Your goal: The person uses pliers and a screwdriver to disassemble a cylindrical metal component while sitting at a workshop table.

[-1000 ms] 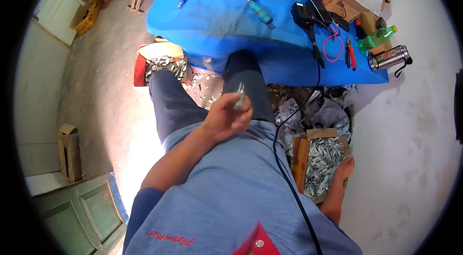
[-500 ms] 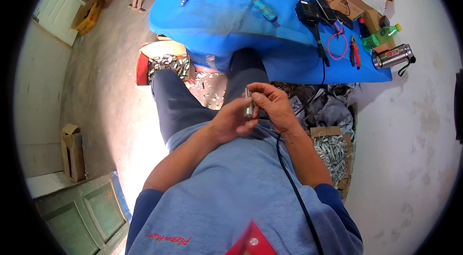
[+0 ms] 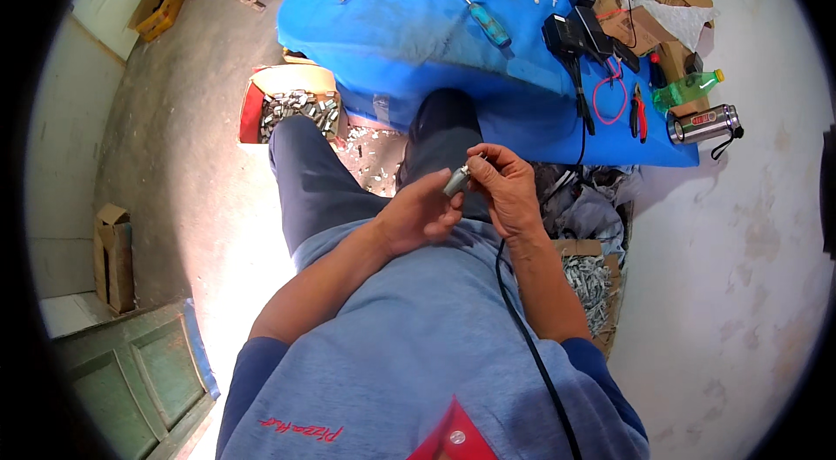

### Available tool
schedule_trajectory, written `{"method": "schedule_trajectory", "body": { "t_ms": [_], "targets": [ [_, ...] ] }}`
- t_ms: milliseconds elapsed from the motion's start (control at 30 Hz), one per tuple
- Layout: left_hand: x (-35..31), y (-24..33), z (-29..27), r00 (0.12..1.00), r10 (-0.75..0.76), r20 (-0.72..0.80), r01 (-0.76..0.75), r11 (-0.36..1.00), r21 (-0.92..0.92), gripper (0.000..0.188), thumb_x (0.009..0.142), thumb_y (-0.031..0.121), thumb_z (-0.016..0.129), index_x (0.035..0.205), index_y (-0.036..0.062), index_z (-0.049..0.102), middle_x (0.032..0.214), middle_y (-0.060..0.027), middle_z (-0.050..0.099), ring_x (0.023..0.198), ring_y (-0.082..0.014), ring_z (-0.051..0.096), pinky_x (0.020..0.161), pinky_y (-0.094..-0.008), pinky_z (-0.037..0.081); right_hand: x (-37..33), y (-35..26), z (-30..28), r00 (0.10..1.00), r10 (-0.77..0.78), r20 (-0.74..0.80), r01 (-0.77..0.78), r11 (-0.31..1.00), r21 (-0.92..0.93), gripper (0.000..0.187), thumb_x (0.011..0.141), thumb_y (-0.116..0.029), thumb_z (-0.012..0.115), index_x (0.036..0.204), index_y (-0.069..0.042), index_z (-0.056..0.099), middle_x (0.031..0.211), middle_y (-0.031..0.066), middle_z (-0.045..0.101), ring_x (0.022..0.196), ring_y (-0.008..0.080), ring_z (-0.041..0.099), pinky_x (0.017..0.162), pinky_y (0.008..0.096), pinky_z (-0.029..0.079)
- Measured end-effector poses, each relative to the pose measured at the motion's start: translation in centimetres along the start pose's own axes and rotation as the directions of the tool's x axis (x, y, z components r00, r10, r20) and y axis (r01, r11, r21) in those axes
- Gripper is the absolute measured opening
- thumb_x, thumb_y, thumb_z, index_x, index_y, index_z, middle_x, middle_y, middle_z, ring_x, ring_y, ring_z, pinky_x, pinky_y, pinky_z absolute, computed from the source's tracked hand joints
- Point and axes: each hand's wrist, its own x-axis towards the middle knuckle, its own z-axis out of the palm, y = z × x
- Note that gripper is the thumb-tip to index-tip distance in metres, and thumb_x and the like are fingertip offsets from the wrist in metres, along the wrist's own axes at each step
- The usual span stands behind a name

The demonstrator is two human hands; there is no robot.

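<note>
Small grey metal cylinder [image 3: 456, 181] pinched between left hand [image 3: 418, 218] and right hand [image 3: 508, 188], bench [image 3: 409, 33] at twelve o'clock; assembly step apparently underway, steady alignment needed next.

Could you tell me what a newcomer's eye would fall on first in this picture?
Probably the bright blue table at the top, strewn with tools such as a blue-handled screwdriver. Next, at the centre, the left hand and right hand meet on a small metal part above the lap.
</note>
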Motion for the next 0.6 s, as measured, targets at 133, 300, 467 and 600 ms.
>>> {"method": "schedule_trajectory", "body": {
  "t_ms": [133,300,467,600],
  "targets": [
    [0.0,-0.1,0.1,0.999,0.045,0.025,-0.046,0.998,0.05,0.046,0.102,0.05,0.038,0.1,0.0085,0.058,0.067,-0.0025,0.054,0.045,-0.0097,0.04,0.049,-0.024,0.033,0.3,0.0,0.3,0.995,0.085,-0.06,-0.075,0.985,0.153,0.014,0.091,-0.012,0.069,0.101,-0.003,0.064,0.085,0.0039,0.066,0.072,0.0131,0.061,0.064,0.0247,0.05],
    [-0.2,-0.1,0.3,0.996,0.08,0.042,-0.083,0.994,0.076,0.048,0.103,0.052,0.037,0.103,0.0092,0.057,0.066,0.0004,0.052,0.045,-0.0079,0.039,0.048,-0.0239,0.032,0.5,0.5,0.0,0.982,0.189,-0.01,-0.18,0.947,0.265,0.016,0.093,-0.016,0.066,0.101,-0.004,0.06,0.085,0.0078,0.066,0.067,0.0195,0.062,0.063,0.0294,0.051],
    [-0.4,0.2,0.8,0.99,0.138,-0.012,-0.135,0.977,0.167,0.05,0.1,0.058,0.039,0.097,0.0109,0.058,0.061,0.0025,0.048,0.046,-0.0071,0.038,0.048,-0.0234,0.031,0.0,0.9,0.9,0.97,0.24,-0.03,-0.221,0.927,0.302,0.017,0.095,-0.018,0.063,0.103,-0.004,0.058,0.083,0.0087,0.065,0.065,0.0217,0.062,0.064,0.031,0.05],
    [-0.6,0.1,0.6,0.974,0.225,-0.038,-0.213,0.957,0.198,0.052,0.098,0.061,0.04,0.09,0.0126,0.057,0.059,0.0032,0.046,0.046,-0.0073,0.036,0.048,-0.0227,0.031,-1.4,0.6,2.4,0.977,0.179,-0.115,-0.135,0.941,0.312,0.015,0.094,-0.015,0.064,0.103,-0.004,0.058,0.084,0.0069,0.065,0.069,0.0179,0.062,0.065,0.0289,0.051]
  ]
}}
